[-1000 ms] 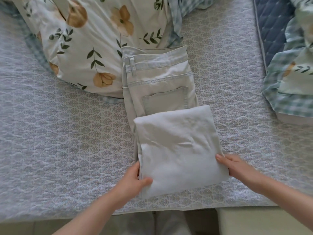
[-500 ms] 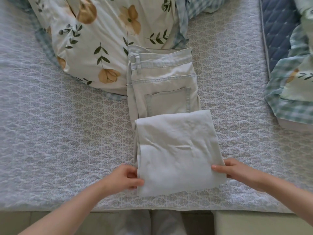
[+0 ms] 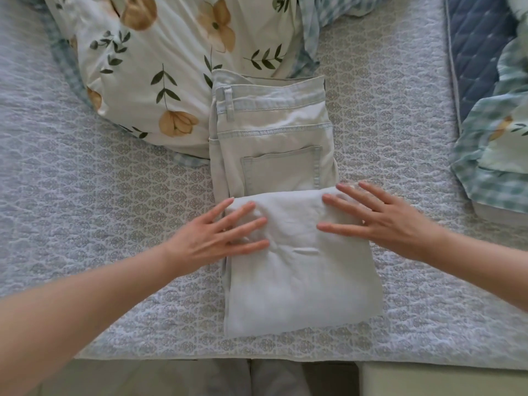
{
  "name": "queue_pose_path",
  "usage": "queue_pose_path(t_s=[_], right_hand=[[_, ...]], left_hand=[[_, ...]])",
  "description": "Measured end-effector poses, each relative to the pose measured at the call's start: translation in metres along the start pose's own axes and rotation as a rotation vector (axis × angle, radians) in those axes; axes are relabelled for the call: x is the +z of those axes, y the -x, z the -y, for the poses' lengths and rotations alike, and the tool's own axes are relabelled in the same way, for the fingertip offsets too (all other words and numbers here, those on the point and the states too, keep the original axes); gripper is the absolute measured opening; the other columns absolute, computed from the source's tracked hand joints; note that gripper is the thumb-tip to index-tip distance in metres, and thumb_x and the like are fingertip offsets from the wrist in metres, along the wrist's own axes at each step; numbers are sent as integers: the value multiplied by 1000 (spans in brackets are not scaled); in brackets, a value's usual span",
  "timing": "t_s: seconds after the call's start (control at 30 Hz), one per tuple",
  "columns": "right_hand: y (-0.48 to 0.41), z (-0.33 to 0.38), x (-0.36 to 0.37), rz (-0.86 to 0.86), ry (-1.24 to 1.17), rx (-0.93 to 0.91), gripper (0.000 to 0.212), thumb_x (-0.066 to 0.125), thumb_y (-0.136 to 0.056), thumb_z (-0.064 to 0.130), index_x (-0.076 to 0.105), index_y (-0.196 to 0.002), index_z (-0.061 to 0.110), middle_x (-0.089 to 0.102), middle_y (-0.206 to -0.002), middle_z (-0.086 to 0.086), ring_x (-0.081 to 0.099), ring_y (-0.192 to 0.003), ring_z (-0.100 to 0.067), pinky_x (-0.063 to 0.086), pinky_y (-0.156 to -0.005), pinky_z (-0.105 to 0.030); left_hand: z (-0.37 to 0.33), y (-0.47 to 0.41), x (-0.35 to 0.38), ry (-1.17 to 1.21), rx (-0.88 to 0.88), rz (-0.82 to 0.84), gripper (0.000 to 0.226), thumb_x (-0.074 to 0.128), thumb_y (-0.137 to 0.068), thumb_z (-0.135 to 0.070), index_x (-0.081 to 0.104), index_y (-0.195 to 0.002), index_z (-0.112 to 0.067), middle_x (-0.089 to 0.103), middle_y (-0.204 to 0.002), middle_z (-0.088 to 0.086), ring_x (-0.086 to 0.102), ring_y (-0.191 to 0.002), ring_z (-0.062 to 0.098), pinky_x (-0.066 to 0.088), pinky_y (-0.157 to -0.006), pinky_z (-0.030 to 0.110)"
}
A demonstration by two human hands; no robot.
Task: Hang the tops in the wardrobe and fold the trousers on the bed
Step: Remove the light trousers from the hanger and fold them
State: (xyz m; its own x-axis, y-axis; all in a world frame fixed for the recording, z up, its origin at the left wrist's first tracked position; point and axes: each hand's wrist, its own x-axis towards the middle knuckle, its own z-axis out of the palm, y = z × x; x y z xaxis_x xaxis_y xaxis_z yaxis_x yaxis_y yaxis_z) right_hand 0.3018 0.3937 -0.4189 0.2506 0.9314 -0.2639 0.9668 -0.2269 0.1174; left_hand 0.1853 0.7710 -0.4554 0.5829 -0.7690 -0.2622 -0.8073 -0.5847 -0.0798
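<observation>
The trousers (image 3: pixel 288 212) at centre frame are pale washed blue-grey denim. The bed cover (image 3: pixel 108 195) is pale lavender-grey with a small medallion print. Upper left, a cream pillow (image 3: pixel 160 61) bears ochre flowers, dark green leaves and blue-check trim. Upper right lies a navy quilted mat (image 3: pixel 474 44).

Both forearms are bare from the lower edge of the picture up to the wrists, with no sleeve, cuff, watch or bracelet showing on either. The left hand (image 3: pixel 217 238) and the right hand (image 3: pixel 388 221) are bare too: no gloves and no rings that can be made out. The fingers (image 3: pixel 245 224) are slim, with short, plain nails, though the right hand's tips are blurred. Below the near edge of the bed (image 3: pixel 85 195), grey trouser legs (image 3: pixel 265 378) show, two pale panels split by a seam.
</observation>
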Motion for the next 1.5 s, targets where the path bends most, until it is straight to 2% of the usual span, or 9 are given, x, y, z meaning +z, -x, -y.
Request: queue_pose_path(t_s=[0.13, 0.33, 0.6, 0.87, 1.07, 1.17, 1.27, 1.4, 1.5], right_hand=[[-14, -12, 28, 85, 55, -72, 126, 80, -55, -4, 13, -155, 35, 12, -161, -15, 17, -145, -41, 20, -117, -56], [-19, -5, 45, -35, 25, -25, 93, 68, -79, 0, 19, -155, 21, 18, -161, -12, 19, -146, -39, 28, -114, -53], [-28, -17, 47, -94, -48, -69, 79, 59, -87, 3, 21, -155, 19, 23, -160, -6, 20, -147, -33, 20, -117, -50], [-16, -9, 36, -46, -219, -2, 59, 38, -94, 12, 31, -152, 24, 33, -156, 0, 26, -145, -28, 24, -116, -46], [10, 16, 8, 77, -721, 155, 45, 56, -97, 26, 48, -140, 39, 42, -149, 17, 31, -141, -4, 27, -115, -27], [16, 34, -4, 292, -1053, 433, 26, 68, -87, 26, 72, -102, 47, 67, -102, 34, 64, -97, 2, 50, -90, -29], [20, 44, -3, 307, -1312, 769, 27, 53, -99, 15, 69, -88, 34, 65, -71, 30, 59, -67, 11, 46, -72, -23], [12, 49, -13, 201, -1653, 1051, 31, 43, -102, 30, 68, -101, 13, 72, -96, -5, 70, -91, -14, 57, -79, -26], [1, 44, -18, 155, -1751, 1109, 37, 33, -101, 47, 65, -104, 28, 73, -98, 3, 68, -96, -16, 51, -85, -32]], left_hand=[[8, -12, 18, -6, 16, 13, 125, 86, -61, -21, 7, -158, -27, 4, -165, 11, 4, -150, 40, 11, -117, 57], [11, -16, 29, 39, -13, -116, 81, 58, -84, -14, 22, -156, -19, 19, -163, 11, 18, -148, 40, 25, -114, 61], [12, -20, 26, 101, -32, -125, 71, 54, -91, -16, 25, -155, -16, 20, -162, 11, 17, -149, 38, 27, -114, 61], [16, -17, 4, 628, -112, -67, 71, 70, -87, -19, 38, -149, -35, 21, -162, -12, 4, -152, 15, 11, -122, 48], [1, -8, -48, 1469, -353, 163, 46, 63, -93, -19, 58, -131, -43, 44, -144, -31, 24, -141, -11, 22, -115, 16], [-14, 3, -71, 1909, -619, 211, 35, 55, -97, -2, 66, -119, -26, 68, -119, -19, 59, -114, -6, 48, -92, 14], [-38, 8, -72, 2254, -929, 142, 37, 73, -84, -25, 59, -118, -18, 74, -109, -1, 70, -99, 9, 56, -81, 27], [-58, 0, -58, 2325, -1253, 21, 36, 52, -92, -44, 59, -119, -21, 74, -109, -5, 70, -103, 15, 56, -86, 36], [-68, -4, -54, 2220, -1316, -76, 45, 68, -77, -57, 63, -111, -27, 75, -107, -10, 70, -101, 13, 56, -89, 40]])
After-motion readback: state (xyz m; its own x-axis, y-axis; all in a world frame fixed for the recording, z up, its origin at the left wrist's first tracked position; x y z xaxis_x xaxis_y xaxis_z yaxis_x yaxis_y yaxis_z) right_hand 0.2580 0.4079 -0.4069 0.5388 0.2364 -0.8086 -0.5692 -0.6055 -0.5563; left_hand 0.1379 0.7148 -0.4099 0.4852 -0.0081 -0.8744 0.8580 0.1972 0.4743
